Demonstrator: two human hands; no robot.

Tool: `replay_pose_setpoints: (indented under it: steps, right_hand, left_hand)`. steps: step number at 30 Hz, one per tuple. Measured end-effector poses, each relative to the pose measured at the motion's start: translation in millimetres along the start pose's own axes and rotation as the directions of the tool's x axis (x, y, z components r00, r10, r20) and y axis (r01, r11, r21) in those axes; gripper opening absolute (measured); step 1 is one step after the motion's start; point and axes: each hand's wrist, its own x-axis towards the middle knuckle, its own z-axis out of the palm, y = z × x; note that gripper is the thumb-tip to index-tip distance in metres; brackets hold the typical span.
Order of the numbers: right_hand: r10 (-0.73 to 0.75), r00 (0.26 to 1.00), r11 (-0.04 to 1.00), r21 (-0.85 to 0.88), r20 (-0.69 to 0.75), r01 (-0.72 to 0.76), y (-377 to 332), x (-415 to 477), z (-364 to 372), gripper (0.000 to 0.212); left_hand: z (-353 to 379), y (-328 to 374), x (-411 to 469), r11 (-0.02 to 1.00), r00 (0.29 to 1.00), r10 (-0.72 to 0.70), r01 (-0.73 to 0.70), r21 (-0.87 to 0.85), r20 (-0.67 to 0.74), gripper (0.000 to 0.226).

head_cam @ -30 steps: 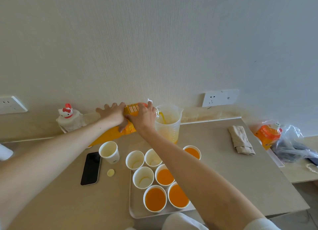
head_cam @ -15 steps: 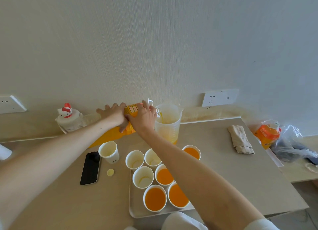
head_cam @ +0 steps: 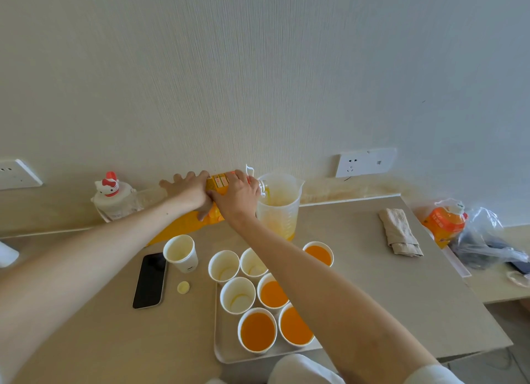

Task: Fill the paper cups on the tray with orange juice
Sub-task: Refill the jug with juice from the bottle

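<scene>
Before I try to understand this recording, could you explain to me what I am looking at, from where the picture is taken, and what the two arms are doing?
There is no machine here. The picture comes from one wide-angle camera worn on a person's head, looking forward and down, so the two bare arms are the person's own. The left hand and right hand together hold a large orange juice bottle, tipped so juice runs into a clear measuring jug by the wall. On the table lies a white tray with paper cups: three hold juice, three look nearly empty. A seventh filled cup seems to stand just beyond the tray, and another cup stands left of it, beside a black phone and a bottle cap. A folded cloth lies to the right.
</scene>
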Motion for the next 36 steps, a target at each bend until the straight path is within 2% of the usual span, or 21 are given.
replay_pose_setpoints:
  steps: [14,36]
  right_hand:
    - [0.001,1.000,0.999,0.042,-0.025,0.000,1.4,-1.5,5.5,0.050]
    - [0.027,1.000,0.998,0.056,0.005,-0.027,-3.2,-8.1,-0.1,0.041]
  left_hand:
    - [0.7,-2.5,-0.7,1.000,1.000,0.005,-0.005,0.016,-0.007,0.087]
    - [5.5,-6.1,-0.5,1.000,1.000,0.020,-0.020,-0.002,-0.014,0.096]
